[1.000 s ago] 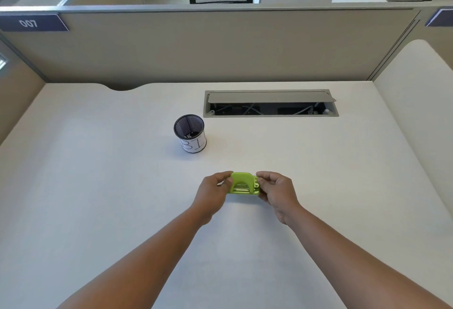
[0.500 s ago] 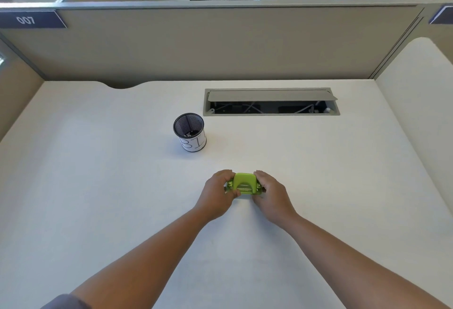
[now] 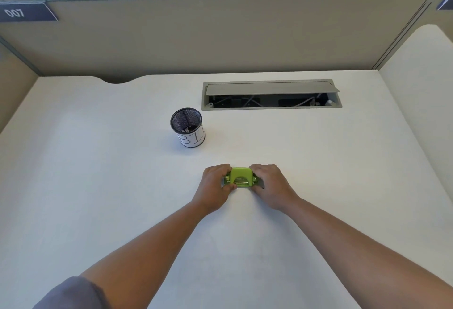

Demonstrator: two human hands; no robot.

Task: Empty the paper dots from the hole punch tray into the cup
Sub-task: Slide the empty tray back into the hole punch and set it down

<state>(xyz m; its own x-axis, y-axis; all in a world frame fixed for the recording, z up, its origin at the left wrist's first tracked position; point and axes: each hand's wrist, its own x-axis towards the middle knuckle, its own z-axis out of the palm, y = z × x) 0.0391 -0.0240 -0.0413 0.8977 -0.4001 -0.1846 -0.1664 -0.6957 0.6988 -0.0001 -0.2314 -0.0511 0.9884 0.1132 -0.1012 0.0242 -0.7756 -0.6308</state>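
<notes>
- Head view: your left hand [image 3: 215, 186] and right hand [image 3: 268, 185] are clamped on the two ends of the green hole punch [image 3: 241, 177], which sits low on the bench [image 3: 98, 186], at about 6 o'clock from the bench's middle.
- The cup [image 3: 187, 128] stands upright at roughly 10 o'clock from the punch, well apart from it, with a few pale dots already lying in its bottom.
- For the step in hand, keep the punch level while you work the tray loose, and carry it right over the cup's mouth before tipping, so that no dots scatter.
- Your fingers cover both ends of the punch, and its underside is hidden, so you cannot tell whether the tray is on or off, or whether any dots remain in it.
- The lettering on the cup's label is too small to read with certainty.
</notes>
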